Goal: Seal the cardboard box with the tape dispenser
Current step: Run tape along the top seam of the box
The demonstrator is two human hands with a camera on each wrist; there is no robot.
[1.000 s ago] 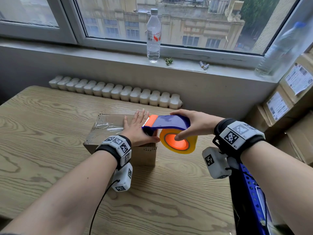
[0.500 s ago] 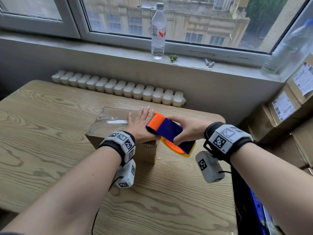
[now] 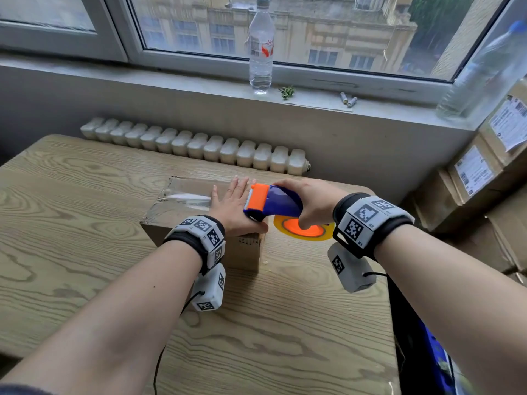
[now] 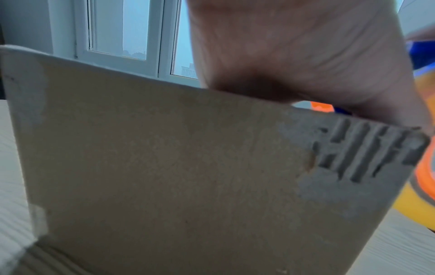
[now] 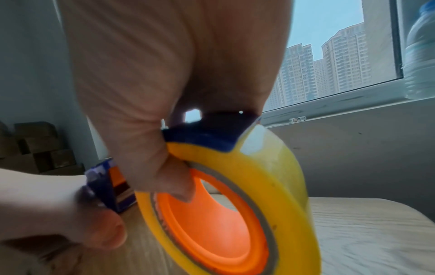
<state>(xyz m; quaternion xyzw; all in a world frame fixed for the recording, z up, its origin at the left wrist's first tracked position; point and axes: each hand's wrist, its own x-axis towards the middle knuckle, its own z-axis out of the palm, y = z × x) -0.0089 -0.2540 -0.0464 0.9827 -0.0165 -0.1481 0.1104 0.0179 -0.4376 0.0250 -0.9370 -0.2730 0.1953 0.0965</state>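
A brown cardboard box with shiny clear tape on its top lies on the wooden table. My left hand lies flat on the box's right end, fingers straight, thumb at the near right corner. My right hand grips the blue and orange tape dispenser, thumb in the orange core of the yellow tape roll. The dispenser's orange toothed end sits over the back of my left hand, and the roll hangs just off the box's right side. The box's front wall fills the left wrist view. The roll looms large in the right wrist view.
A water bottle, a dry sprig and two batteries sit on the windowsill. A white radiator runs behind the table. Stacked labelled cardboard boxes stand at the right. A blue object lies off the table's right edge.
My right hand tilted the dispenser down toward the box's right end, then leveled it again with the roll off the right side. My left hand stayed flat on the box.
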